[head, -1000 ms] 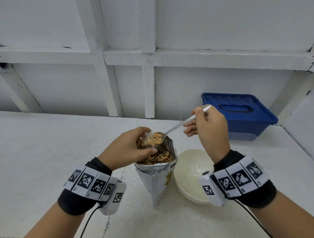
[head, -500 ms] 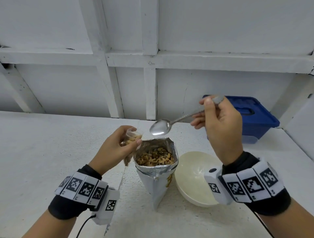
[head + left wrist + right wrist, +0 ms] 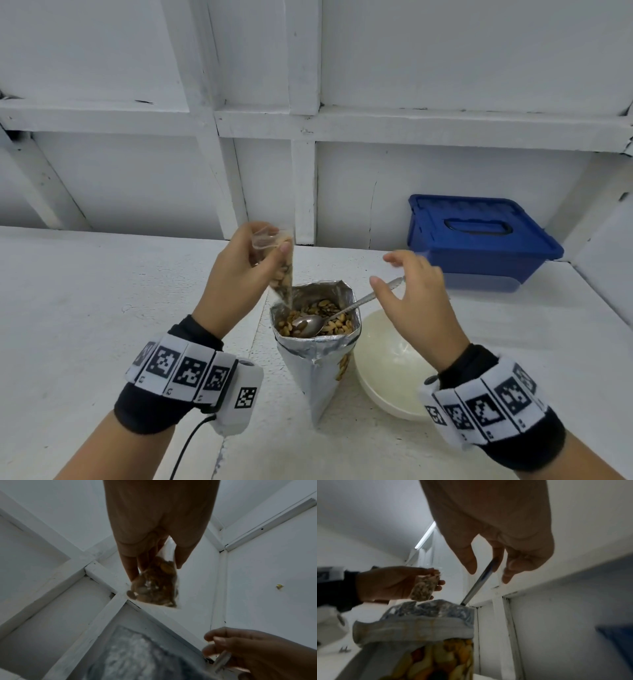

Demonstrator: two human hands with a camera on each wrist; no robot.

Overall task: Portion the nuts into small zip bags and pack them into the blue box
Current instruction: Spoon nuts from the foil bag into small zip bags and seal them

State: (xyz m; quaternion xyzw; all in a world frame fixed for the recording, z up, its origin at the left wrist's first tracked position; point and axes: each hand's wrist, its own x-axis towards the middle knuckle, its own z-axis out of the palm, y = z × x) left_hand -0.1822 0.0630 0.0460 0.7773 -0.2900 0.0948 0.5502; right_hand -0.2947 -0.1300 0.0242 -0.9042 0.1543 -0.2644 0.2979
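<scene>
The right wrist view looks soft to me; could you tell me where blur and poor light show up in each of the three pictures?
Head view: evenly lit; only the right hand is smeared by motion. Left wrist view: dim, the left hand a dark shape against white walls, the small zip bag blurred. Right wrist view: the open nut pouch up close is out of focus, the spoon handle soft.

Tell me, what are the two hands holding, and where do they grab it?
The left hand pinches the small zip bag of nuts near its top. The right hand looks open around the spoon handle, not gripping it.
</scene>
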